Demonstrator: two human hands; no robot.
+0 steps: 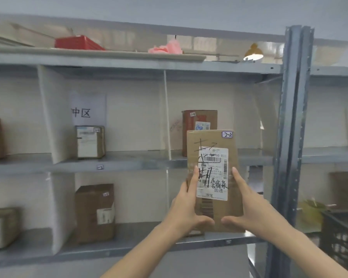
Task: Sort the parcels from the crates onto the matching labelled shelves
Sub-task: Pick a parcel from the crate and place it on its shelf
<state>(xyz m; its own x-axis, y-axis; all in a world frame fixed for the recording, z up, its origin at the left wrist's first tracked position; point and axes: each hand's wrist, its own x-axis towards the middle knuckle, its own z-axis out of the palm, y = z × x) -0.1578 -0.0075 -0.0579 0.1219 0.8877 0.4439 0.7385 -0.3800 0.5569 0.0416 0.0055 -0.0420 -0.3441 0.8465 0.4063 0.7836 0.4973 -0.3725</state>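
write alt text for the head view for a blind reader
Left hand and right hand hold a cardboard parcel upright, tagged 2-2, before grey metal shelving. More parcels stand in its divided bays; a black crate sits lower right.

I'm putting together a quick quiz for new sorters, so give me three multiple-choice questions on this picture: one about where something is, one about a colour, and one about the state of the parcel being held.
1. Where is the red tray? A on the floor; B on the top shelf; C on a chair.
2. What colour is the crate at lower right? A black; B blue; C white.
3. How is the parcel now? A lying flat on a board; B torn open; C upright, held by the left hand and right hand.

Answers: 1 B, the tray lies above every compartment. 2 A, its lattice walls are black. 3 C, a hand grips each side and the label faces the camera.
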